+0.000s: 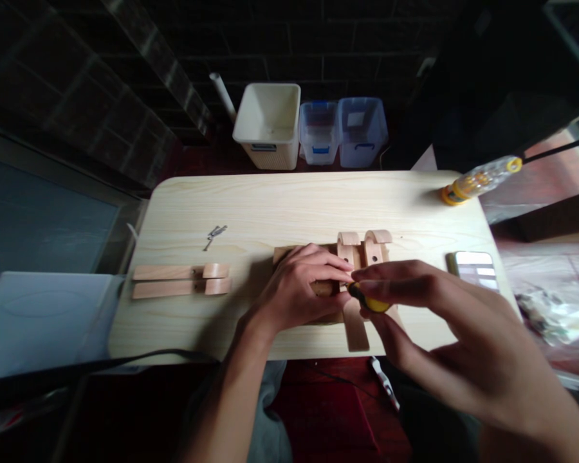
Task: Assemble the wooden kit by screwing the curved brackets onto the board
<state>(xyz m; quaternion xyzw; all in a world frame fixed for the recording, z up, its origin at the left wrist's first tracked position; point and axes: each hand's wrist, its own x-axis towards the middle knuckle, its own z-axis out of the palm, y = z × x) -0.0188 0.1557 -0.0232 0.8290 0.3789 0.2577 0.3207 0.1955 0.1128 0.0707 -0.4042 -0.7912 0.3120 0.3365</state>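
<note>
My right hand (444,315) grips a screwdriver by its yellow and black handle (377,305). The driver's tip points left, onto a curved wooden hook (356,325) lying on a wooden board (284,253). My left hand (299,276) rests over the board, thumb and forefinger closing on that hook right beside the tip; whether a screw is between them is hidden. Beside this hook lies a second wooden hook (375,247), a dark hole showing in it and its lower part behind my right hand.
Two more wooden hooks (166,283) lie at the table's left, with several loose screws (214,235) above them. A clear-topped orange bottle (477,182) stands at the back right corner of the table (289,199). A phone (477,269) lies at the right. Bins (265,138) stand beyond the far edge.
</note>
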